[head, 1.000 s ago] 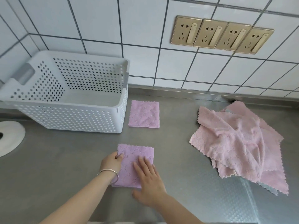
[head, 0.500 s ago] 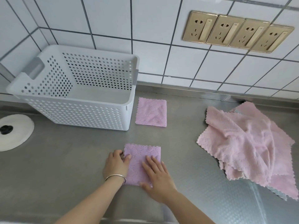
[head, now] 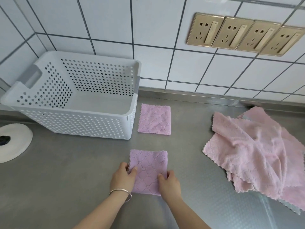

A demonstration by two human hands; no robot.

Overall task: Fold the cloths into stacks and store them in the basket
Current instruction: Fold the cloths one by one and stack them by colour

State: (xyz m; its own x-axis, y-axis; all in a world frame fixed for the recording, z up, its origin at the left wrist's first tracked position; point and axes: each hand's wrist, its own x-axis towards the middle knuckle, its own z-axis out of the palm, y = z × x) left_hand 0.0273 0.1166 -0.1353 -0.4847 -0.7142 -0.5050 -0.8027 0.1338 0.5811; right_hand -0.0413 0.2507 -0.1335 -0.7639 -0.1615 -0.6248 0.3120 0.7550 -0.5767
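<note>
Hard to tell how many layers in the near cloth (head: 148, 169), or how many pieces in the pile (head: 257, 151) at right: pink folds overlapping, with a grey edge peeking from below at the lower right and the far side cut off by the frame. Round white disc (head: 14, 142) at left, cut by the edge, dark centre unclear. Basket (head: 79, 123) floor bare where visible, near wall hiding part of it. Left hand (head: 123, 176) gripping the near cloth's left edge, thumb on top, fingers tucked beneath and out of sight; silver bangle (head: 121, 193) at the wrist. Right hand (head: 170, 183) pinching the lower right edge, thumb on top, fingertips hidden under the fabric. Both forearms cut off at the bottom. Second folded cloth (head: 154, 119) flat just right of the basket, near the wall, apart from the held one. Nothing lying between the two folded squares; pile well apart to the right. Steel counter (head: 66, 187) brushed and dull, embossed in a fine dotted pattern toward the right. Cloths lilac, quilted in diamonds, with scalloped edges; pile fluffier and pinker. Basket white plastic, perforated with round holes, grey handle at its left end. White wall tiles (head: 107, 22) with dark grout; four gold sockets (head: 244, 34) in a row.
</note>
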